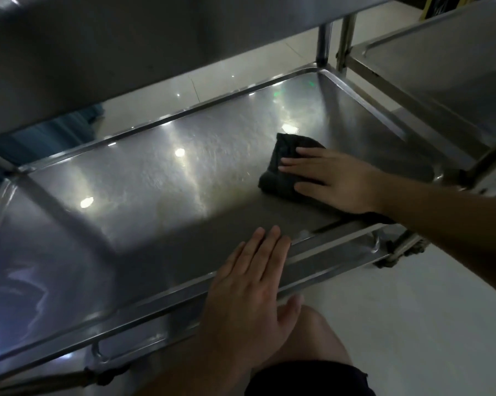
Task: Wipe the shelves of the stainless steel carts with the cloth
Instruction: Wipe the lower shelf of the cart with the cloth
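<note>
A dark folded cloth (286, 170) lies flat on the right half of a cart's lower shelf (161, 178), a shallow steel tray with a raised rim, glossy with reflected lights. A second steel cart (429, 67) stands just beside it, at the far right.
</note>
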A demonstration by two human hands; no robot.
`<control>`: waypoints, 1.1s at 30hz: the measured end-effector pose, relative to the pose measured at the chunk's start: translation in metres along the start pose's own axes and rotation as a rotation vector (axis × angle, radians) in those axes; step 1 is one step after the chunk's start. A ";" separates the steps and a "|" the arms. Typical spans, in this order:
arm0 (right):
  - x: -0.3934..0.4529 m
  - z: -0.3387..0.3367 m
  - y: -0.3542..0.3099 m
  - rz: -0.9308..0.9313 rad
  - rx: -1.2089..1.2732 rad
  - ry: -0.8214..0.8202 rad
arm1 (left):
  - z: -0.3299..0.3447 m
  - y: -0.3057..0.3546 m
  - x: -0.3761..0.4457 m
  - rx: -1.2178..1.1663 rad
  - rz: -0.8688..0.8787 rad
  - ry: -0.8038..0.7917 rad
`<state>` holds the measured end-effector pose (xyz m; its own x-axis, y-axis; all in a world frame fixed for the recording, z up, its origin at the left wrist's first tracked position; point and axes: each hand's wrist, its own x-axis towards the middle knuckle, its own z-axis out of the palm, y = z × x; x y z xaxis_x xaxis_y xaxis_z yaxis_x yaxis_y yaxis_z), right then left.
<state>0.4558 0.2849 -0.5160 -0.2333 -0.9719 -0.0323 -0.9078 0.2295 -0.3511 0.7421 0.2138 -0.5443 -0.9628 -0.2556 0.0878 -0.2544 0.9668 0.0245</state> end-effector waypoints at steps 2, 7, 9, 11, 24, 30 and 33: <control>-0.019 -0.010 0.022 0.086 0.000 0.026 | -0.001 0.001 0.000 -0.004 -0.002 -0.020; 0.021 -0.035 0.090 0.597 -0.121 0.186 | 0.000 0.003 0.001 -0.017 -0.005 -0.019; 0.056 -0.025 0.065 0.640 -0.150 0.203 | 0.000 0.002 0.001 -0.029 -0.012 -0.021; 0.087 -0.006 0.020 0.460 -0.178 0.207 | 0.000 0.000 0.001 -0.041 -0.009 -0.020; 0.010 -0.006 0.025 0.348 -0.054 0.125 | -0.006 0.000 0.005 -0.107 0.010 -0.126; 0.086 0.018 -0.027 0.496 -0.112 0.139 | -0.007 -0.006 0.006 -0.174 0.036 -0.170; 0.107 0.039 -0.082 0.190 -0.131 0.037 | -0.018 -0.014 0.014 -0.350 0.016 -0.160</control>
<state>0.5188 0.1596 -0.5267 -0.4150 -0.9084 -0.0509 -0.8831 0.4156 -0.2179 0.7342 0.1965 -0.5260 -0.9755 -0.2100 -0.0648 -0.2190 0.9047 0.3654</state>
